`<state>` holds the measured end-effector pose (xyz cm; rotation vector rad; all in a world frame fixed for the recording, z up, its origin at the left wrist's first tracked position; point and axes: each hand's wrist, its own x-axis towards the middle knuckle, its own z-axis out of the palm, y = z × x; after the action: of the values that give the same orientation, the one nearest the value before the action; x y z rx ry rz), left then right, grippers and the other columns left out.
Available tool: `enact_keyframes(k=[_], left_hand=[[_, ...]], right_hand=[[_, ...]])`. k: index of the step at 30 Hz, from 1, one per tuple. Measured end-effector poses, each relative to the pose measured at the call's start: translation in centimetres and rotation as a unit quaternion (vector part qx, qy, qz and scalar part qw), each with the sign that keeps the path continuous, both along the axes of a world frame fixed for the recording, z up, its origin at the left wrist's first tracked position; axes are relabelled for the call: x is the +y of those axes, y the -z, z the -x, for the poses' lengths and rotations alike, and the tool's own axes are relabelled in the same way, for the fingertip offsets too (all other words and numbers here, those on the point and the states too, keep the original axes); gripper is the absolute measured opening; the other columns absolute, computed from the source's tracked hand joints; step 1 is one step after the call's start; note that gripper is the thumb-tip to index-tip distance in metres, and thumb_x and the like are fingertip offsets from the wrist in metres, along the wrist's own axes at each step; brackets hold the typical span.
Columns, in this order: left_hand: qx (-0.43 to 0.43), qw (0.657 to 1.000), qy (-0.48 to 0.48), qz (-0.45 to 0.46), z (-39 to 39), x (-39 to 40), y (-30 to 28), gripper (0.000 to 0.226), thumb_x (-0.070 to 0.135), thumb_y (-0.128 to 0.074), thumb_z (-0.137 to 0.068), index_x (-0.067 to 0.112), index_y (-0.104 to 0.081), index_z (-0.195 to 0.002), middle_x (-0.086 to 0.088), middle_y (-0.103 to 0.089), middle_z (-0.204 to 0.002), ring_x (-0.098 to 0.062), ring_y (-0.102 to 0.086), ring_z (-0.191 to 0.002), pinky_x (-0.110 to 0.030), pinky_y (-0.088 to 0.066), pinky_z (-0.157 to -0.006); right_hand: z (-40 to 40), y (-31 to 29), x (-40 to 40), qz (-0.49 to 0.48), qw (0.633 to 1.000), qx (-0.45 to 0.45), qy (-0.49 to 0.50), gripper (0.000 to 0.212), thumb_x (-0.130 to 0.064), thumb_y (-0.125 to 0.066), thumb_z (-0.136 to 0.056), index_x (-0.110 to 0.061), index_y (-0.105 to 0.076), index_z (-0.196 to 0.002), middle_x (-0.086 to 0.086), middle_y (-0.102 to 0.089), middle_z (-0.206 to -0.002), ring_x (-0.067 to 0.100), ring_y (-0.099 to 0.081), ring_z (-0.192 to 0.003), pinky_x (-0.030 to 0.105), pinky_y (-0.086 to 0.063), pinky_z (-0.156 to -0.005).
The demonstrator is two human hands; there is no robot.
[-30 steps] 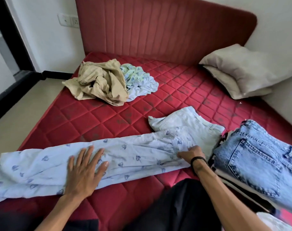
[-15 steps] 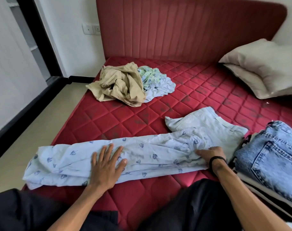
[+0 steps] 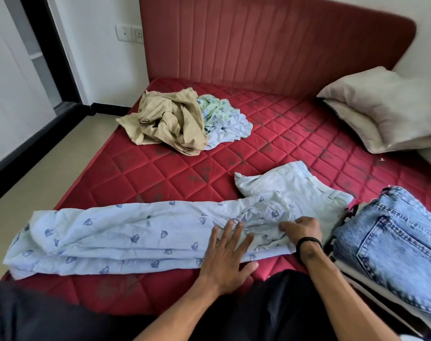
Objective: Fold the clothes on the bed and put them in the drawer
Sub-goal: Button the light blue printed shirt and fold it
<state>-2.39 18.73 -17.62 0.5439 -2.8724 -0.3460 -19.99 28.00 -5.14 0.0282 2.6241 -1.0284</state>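
Note:
Pale blue trousers with a leaf print lie stretched across the near edge of the red quilted bed, legs to the left, waist to the right. My left hand rests flat on the legs near the seat, fingers spread. My right hand, a black band on its wrist, presses on the fabric near the waist with fingers curled down. A crumpled beige garment and a light floral one sit in a heap farther back. No drawer is in view.
A stack of folded clothes topped by blue jeans lies at the right. Two beige pillows lean in the far right corner by the red headboard. Floor and a dark door frame lie left of the bed.
My left hand has slid right along the trouser legs toward my right hand. The trousers' left end now lies bunched in from the bed's edge. The right hand stays near the waist.

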Motion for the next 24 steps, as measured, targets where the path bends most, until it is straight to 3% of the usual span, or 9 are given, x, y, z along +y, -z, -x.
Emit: enact_keyframes(k=[4,7,10,13,15,18,20,22,24], left_hand=[[-0.009,1.000,0.011,0.023,-0.2,-0.3,0.5,0.081,0.079,-0.026,-0.097,0.035,-0.015,-0.164,-0.004,0.004,-0.173,-0.025,0.015,-0.158,-0.059,0.004,-0.120],[-0.007,0.999,-0.001,0.031,0.4,-0.4,0.6,0.090,0.083,-0.031,-0.091,0.033,-0.015,-0.164,-0.005,-0.004,-0.173,-0.028,0.008,-0.159,-0.060,0.000,-0.120],[0.007,1.000,-0.012,0.009,1.6,0.6,0.2,0.092,0.077,-0.039,-0.090,0.034,-0.005,-0.164,-0.006,0.000,-0.172,-0.033,0.008,-0.158,-0.064,0.006,-0.118],[0.046,0.999,0.022,-0.002,4.3,2.1,-0.8,0.081,0.053,-0.039,-0.095,0.030,-0.006,-0.165,-0.009,-0.002,-0.173,-0.033,0.006,-0.159,-0.066,0.006,-0.119],[0.056,0.998,0.035,-0.001,5.9,3.2,-0.7,0.074,0.044,-0.038,-0.098,0.024,-0.014,-0.165,-0.011,-0.011,-0.172,-0.031,-0.005,-0.159,-0.066,-0.007,-0.120],[0.070,0.997,0.009,-0.038,6.5,3.6,0.4,0.072,0.041,-0.042,-0.100,0.027,-0.014,-0.165,-0.007,-0.013,-0.172,-0.027,-0.011,-0.159,-0.060,-0.012,-0.123],[0.094,0.993,-0.008,-0.075,6.4,3.2,1.1,0.064,0.040,-0.034,-0.103,0.033,-0.017,-0.164,0.000,-0.014,-0.172,-0.019,-0.009,-0.159,-0.053,-0.006,-0.126],[0.144,0.977,-0.023,-0.152,6.4,2.4,0.5,0.056,0.040,-0.026,-0.106,0.037,-0.022,-0.162,0.010,-0.018,-0.170,-0.006,-0.009,-0.157,-0.045,-0.003,-0.127],[0.194,0.950,-0.022,-0.243,6.2,1.8,-0.5,0.052,0.037,-0.023,-0.108,0.040,-0.023,-0.160,0.019,-0.018,-0.167,0.004,-0.007,-0.154,-0.039,-0.001,-0.128]], right_hand=[[0.0,0.5,-0.5,0.001,0.998,-0.056,0.001,0.017,-0.008,-0.079,-0.071,0.000,-0.068,-0.081,0.010,-0.060,-0.070,0.025,-0.057,-0.062,0.029,-0.045,-0.058],[0.0,0.7,-0.6,0.030,0.989,-0.142,0.034,0.063,-0.017,-0.087,-0.076,0.008,-0.058,-0.127,0.025,-0.068,-0.113,0.037,-0.069,-0.102,0.042,-0.054,-0.082],[-0.6,-0.3,-0.2,-0.055,0.988,-0.112,0.093,0.109,-0.038,-0.089,-0.075,-0.004,-0.021,-0.153,0.027,-0.031,-0.151,0.042,-0.041,-0.137,0.047,-0.038,-0.111],[-1.1,-0.7,0.3,-0.014,0.980,-0.158,0.121,0.117,-0.047,-0.085,-0.076,-0.005,-0.012,-0.156,0.025,-0.019,-0.158,0.039,-0.030,-0.144,0.043,-0.030,-0.118],[-0.8,-0.5,0.8,0.086,0.972,-0.187,0.117,0.106,-0.034,-0.082,-0.077,-0.003,-0.018,-0.156,0.022,-0.028,-0.159,0.040,-0.036,-0.143,0.047,-0.036,-0.117],[-0.4,-0.4,1.6,0.211,0.943,-0.215,0.140,0.054,-0.007,-0.059,-0.098,0.006,-0.036,-0.145,0.017,-0.053,-0.126,0.034,-0.062,-0.105,0.036,-0.061,-0.076],[-1.0,-0.9,1.3,0.275,0.910,-0.259,0.173,0.018,-0.004,-0.062,-0.098,0.007,-0.055,-0.110,0.013,-0.062,-0.084,0.021,-0.061,-0.057,0.022,-0.049,-0.036],[-1.1,-0.6,0.7,0.317,0.885,-0.292,0.176,0.021,-0.016,-0.076,-0.091,-0.002,-0.062,-0.098,0.007,-0.055,-0.059,0.013,-0.050,-0.034,0.018,-0.039,-0.032],[-1.1,0.1,-0.3,0.315,0.895,-0.297,0.106,0.042,-0.037,-0.092,-0.073,-0.010,-0.064,-0.086,0.004,-0.053,-0.058,0.017,-0.051,-0.046,0.024,-0.041,-0.048]])
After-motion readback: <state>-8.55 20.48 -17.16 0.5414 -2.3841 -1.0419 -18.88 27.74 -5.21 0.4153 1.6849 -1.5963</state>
